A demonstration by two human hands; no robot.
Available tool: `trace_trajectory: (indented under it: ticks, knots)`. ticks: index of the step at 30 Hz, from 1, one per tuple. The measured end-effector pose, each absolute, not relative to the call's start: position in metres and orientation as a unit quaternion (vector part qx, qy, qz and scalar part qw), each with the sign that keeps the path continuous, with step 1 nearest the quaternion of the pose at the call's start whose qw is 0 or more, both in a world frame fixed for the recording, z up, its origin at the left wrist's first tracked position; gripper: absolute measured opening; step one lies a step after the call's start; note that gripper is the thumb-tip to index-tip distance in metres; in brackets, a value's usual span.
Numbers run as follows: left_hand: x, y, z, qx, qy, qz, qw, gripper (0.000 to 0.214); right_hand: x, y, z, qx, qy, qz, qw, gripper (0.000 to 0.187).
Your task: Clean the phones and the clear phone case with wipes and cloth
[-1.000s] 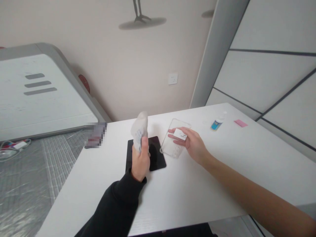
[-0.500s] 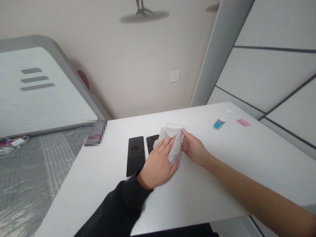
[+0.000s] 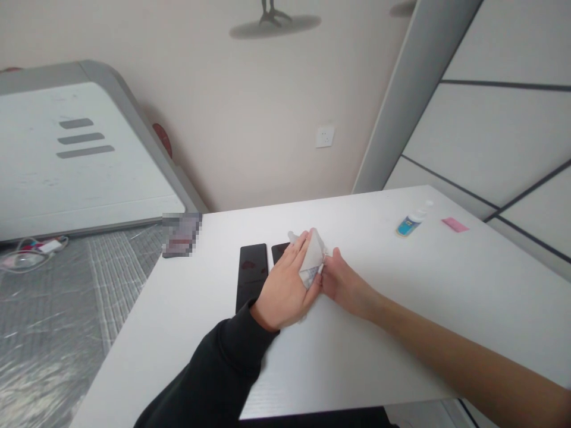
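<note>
The left hand [image 3: 289, 291], in a black sleeve [image 3: 223, 351], lies back upward over a crumpled pale wrapping [image 3: 314, 252]; its fingers are straight and close together, slanting away toward the wall, with the wrapping showing in the gap between them and the thumb and standing up past their right side; bluish marks show low on the wrapping, near the thumb; whether these fingers grip it or merely press on it, I cannot tell.

The right hand [image 3: 341, 279], its forearm bare, meets the wrapping's right edge; its fingers are curled inward and its thumb is raised; their tips are hidden, so what they grasp, if anything, I cannot tell.

Both hands are above the white worktop [image 3: 357, 356]; a black slab [image 3: 252, 267] lies left of the wrapping, partly behind the left wrist; a second dark slab [image 3: 279, 251] shows between it and the left fingers, mostly covered; well apart to the right stand a bottle with a blue label [image 3: 408, 224] and, beside it, a flat pink piece [image 3: 455, 224].
</note>
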State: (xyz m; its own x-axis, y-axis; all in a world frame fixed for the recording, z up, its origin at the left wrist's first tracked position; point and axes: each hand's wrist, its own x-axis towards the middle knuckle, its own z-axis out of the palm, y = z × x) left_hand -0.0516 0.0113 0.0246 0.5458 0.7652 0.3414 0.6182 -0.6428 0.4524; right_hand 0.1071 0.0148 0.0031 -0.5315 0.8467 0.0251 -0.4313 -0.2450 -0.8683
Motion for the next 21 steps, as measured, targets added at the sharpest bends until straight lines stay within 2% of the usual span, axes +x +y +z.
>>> trace_trajectory:
  ticks: [3,8,17,21]
  knots:
    - [-0.051,0.010,0.021,0.864,0.403,0.265,0.142,0.066,0.106,0.013,0.011,-0.218,-0.449,0.765,0.407,0.078]
    - [-0.051,0.006,0.020,0.873,0.396,0.256,0.123,0.063,0.110,0.016,0.018,-0.249,-0.417,0.772,0.410,0.068]
    - [-0.046,-0.001,0.021,0.886,0.369,0.267,0.086,0.069,0.122,0.028,0.023,-0.276,-0.369,0.742,0.486,0.052]
    - [-0.045,-0.001,0.022,0.879,0.379,0.276,0.086,0.062,0.117,0.025,0.010,-0.307,-0.405,0.726,0.463,0.052]
